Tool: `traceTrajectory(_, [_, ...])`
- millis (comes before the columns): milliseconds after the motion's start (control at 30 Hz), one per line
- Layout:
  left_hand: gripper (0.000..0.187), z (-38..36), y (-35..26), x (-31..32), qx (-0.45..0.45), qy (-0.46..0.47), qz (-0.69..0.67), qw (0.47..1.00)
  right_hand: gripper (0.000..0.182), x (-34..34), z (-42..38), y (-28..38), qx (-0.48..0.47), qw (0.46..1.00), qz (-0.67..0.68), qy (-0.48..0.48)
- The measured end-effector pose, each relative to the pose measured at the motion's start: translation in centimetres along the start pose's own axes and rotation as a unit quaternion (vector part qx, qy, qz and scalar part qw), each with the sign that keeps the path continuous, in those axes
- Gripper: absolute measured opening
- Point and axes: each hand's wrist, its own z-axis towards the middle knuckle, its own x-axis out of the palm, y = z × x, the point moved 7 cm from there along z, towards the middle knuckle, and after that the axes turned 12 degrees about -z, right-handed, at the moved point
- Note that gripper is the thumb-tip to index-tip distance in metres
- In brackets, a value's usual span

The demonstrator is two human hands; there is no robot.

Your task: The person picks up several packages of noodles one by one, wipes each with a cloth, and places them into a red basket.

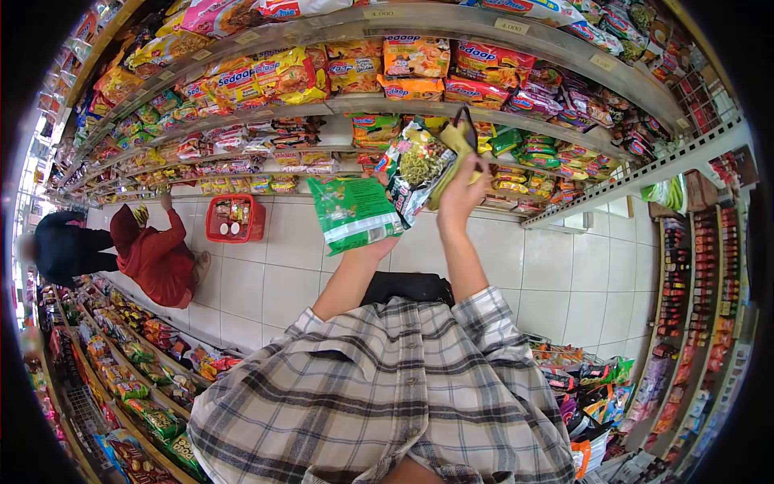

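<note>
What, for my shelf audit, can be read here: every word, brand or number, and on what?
"Sedaap": orange packet, red packet, yellow packet.
"4.000": two price tags.
"mie" (rest unclear): top-shelf packet.
Too small or blurred: print on the held green packet and noodle-picture packet, most other labels.

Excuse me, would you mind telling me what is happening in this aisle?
A person's left hand holds a green packet before the stocked shelves, while the right hand grips an olive-yellow cloth item. A dark noodle packet is between them; which hand supports it is unclear. A red basket stands on the floor, near another person in red.
</note>
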Motion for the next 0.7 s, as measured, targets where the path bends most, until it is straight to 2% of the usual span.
traceTrajectory(67, [0.025, 0.6, -0.1, -1.6, 0.038, -0.058, 0.021, 0.997, 0.023, 1.8, -2.2, -0.6, -0.118, 0.992, -0.015, 0.043])
traceTrajectory(133, [0.021, 0.9, -0.8, -2.6, 0.07, -0.133, 0.037, 0.988, 0.016, 3.0, -5.0, -2.2, -0.065, 0.988, 0.011, 0.14])
traceTrajectory(233, [0.019, 1.3, -2.3, -3.0, 0.017, -0.152, 0.031, 0.988, 0.011, 2.5, -5.1, -1.8, -0.123, 0.976, -0.003, 0.179])
traceTrajectory(267, [0.022, 1.3, -2.5, -2.8, -0.024, -0.043, 0.037, 0.998, 0.021, 2.3, -4.4, -4.4, 0.026, 0.985, 0.052, 0.162])
traceTrajectory(300, [0.024, 1.5, -3.3, -4.3, -0.045, -0.018, 0.033, 0.998, 0.027, 2.7, -3.6, -4.7, 0.105, 0.965, 0.168, 0.173])
traceTrajectory(367, [0.029, 1.7, -4.0, -6.6, -0.096, 0.031, 0.022, 0.995, 0.038, 3.7, -1.9, -3.3, 0.252, 0.868, 0.39, 0.176])
traceTrajectory(400, [0.032, 1.2, -3.6, -4.0, -0.09, -0.05, -0.067, 0.992, 0.05, 4.2, -1.7, -0.9, 0.26, 0.84, 0.419, 0.225])
traceTrajectory(500, [0.03, 2.8, -4.1, -5.4, -0.019, -0.169, -0.032, 0.985, 0.045, 6.3, -1.9, -5.5, 0.299, 0.824, 0.413, 0.247])
traceTrajectory(533, [0.029, 4.2, -3.6, -3.2, -0.079, -0.04, 0.068, 0.994, 0.035, 6.5, -2.4, -5.8, 0.316, 0.849, 0.354, 0.233])
traceTrajectory(633, [0.029, 6.3, -5.9, -6.2, -0.064, -0.16, 0.173, 0.97, 0.015, 6.7, -3.7, -4.1, 0.243, 0.901, 0.299, 0.199])
traceTrajectory(700, [0.029, 6.9, -7.2, -5.9, -0.049, -0.167, 0.199, 0.964, 0.018, 6.7, -3.3, -5.7, 0.187, 0.934, 0.221, 0.209])
